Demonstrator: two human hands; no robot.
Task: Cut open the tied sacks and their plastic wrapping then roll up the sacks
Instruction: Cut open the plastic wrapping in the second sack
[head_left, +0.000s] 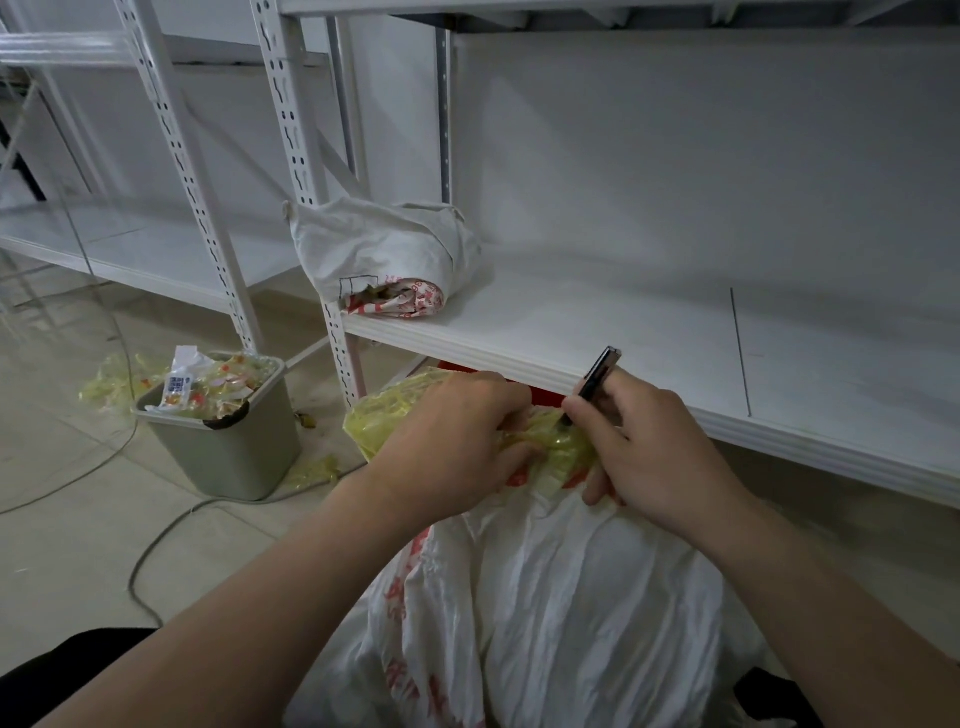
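Just under the near edge of the shelf (623, 332), the right hand (644, 441) is curled tight round a small black knife (597, 376). The knife's tip points down into the yellow plastic (384, 410). The left hand (447, 441) is just beside it and pinches a bunch of that same plastic, I think to pull it tight. The plastic covers the top of a big white sack (571, 597) with red marks, which sits low down, near the person. I think this sack is only just being cut open, and it is not rolled up yet. Farther off, on the shelf, lies a rolled sack (384, 254), so that one looks done. On the left, a bin (234, 457) is full of yellow plastic, and more scraps (104, 384) lie on the floor behind it.
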